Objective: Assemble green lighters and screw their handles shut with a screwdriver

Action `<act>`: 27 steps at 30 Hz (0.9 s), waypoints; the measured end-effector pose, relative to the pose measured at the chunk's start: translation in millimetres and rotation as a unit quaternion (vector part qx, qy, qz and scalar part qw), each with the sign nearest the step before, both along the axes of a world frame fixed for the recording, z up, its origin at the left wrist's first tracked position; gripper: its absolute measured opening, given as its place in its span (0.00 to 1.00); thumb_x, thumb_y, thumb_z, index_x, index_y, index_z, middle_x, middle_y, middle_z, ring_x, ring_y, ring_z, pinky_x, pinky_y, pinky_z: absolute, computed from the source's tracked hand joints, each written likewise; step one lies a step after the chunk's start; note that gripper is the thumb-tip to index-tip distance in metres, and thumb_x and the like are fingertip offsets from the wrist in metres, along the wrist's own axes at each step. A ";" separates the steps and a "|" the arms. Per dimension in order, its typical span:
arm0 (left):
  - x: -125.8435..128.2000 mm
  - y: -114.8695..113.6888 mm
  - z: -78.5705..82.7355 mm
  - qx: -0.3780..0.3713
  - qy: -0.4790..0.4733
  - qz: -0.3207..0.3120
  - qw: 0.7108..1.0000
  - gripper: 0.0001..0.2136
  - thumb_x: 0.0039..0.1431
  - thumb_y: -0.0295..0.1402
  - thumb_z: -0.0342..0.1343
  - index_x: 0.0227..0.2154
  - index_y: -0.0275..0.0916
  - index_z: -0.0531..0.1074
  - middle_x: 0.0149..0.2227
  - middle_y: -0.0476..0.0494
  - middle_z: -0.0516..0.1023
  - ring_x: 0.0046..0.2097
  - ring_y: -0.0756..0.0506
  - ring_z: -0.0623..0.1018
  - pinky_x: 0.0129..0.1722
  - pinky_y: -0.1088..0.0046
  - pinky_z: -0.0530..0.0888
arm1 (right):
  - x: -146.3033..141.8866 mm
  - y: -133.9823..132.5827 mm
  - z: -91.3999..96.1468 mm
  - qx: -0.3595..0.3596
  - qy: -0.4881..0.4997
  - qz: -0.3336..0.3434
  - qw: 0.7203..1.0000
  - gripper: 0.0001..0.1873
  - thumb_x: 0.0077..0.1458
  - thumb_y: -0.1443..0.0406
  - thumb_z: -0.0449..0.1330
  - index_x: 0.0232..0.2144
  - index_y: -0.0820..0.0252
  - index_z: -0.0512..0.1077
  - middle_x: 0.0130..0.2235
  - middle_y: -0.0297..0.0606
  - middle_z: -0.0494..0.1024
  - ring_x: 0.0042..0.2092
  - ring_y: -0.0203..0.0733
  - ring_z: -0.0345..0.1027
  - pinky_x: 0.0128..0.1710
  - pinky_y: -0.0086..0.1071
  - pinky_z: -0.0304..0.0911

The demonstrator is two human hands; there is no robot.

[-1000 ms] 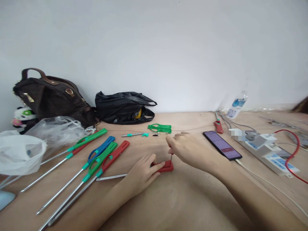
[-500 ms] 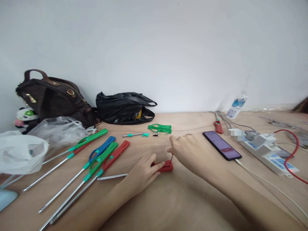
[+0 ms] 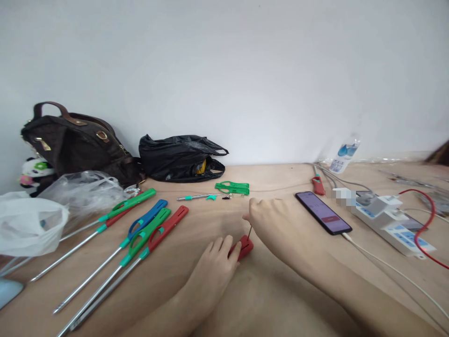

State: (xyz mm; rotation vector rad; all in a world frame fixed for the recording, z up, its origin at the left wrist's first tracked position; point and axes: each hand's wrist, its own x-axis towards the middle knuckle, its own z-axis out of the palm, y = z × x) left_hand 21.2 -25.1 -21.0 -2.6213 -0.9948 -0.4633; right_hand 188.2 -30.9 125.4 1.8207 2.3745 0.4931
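Note:
Under the fingers of my left hand (image 3: 218, 264) lies a red long-necked lighter (image 3: 246, 247), pinned to the tabletop. Only the end of its red handle shows; its metal neck is hidden by my hand and forearm. My right hand (image 3: 268, 220) is closed round a small screwdriver (image 3: 249, 231), whose grip is covered by the fingers. The thin shaft slants down and its tip meets the end of the red handle. Beyond my hands lie green lighter handle halves (image 3: 232, 188), a metal neck with a teal collar (image 3: 194, 197) and small loose parts.
Several assembled lighters (image 3: 150, 231) lie at the left, near plastic bags (image 3: 31, 224). A dark backpack (image 3: 87, 145) and a black bag (image 3: 175, 157) stand by the wall. On the right are a phone (image 3: 322, 213), a power strip (image 3: 409, 238), cables and a bottle (image 3: 345, 154).
My left hand has turned the red lighter, so its handle now tilts upward to the right and its neck is no longer visible. The screwdriver stays on the handle's end.

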 end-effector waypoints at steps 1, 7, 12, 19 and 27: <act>0.5 -0.5 -2.2 0.007 0.003 0.002 1.000 0.14 0.65 0.25 0.43 0.48 0.34 0.71 0.40 0.37 0.72 0.38 0.40 0.74 0.33 0.63 0.74 | -1.0 0.2 0.2 -0.004 0.005 0.000 1.000 0.07 0.59 0.72 0.57 0.30 0.66 0.74 0.22 0.44 0.76 0.23 0.44 0.71 0.19 0.28 0.44; -3.3 3.3 4.5 0.008 0.008 -0.015 1.000 0.14 0.66 0.28 0.42 0.48 0.36 0.71 0.40 0.38 0.74 0.39 0.41 0.75 0.33 0.66 0.75 | 6.7 6.6 -3.7 -0.010 0.026 0.052 0.998 0.06 0.60 0.72 0.55 0.34 0.67 0.73 0.29 0.49 0.79 0.30 0.46 0.74 0.22 0.29 0.54; -8.9 9.7 11.0 -0.030 -0.025 -0.035 0.999 0.15 0.68 0.32 0.42 0.49 0.38 0.71 0.39 0.40 0.73 0.37 0.42 0.75 0.34 0.66 0.75 | 23.5 16.3 -13.6 -0.001 0.057 0.156 0.986 0.09 0.55 0.78 0.55 0.32 0.64 0.71 0.33 0.43 0.79 0.38 0.44 0.72 0.33 0.31 0.61; -12.7 14.3 9.8 -0.029 -0.030 -0.053 0.998 0.13 0.66 0.31 0.45 0.49 0.37 0.71 0.41 0.38 0.73 0.40 0.41 0.75 0.36 0.66 0.75 | 20.4 18.7 -12.3 -0.014 0.103 0.137 0.985 0.07 0.60 0.68 0.57 0.30 0.63 0.71 0.27 0.40 0.77 0.28 0.40 0.71 0.23 0.28 0.51; -8.7 11.8 3.7 -0.031 -0.020 -0.034 0.999 0.15 0.67 0.31 0.43 0.50 0.38 0.71 0.41 0.39 0.74 0.40 0.42 0.75 0.37 0.65 0.75 | 0.4 4.7 -8.4 0.014 0.061 0.039 0.997 0.11 0.60 0.67 0.56 0.26 0.64 0.72 0.20 0.41 0.73 0.20 0.39 0.66 0.20 0.28 0.44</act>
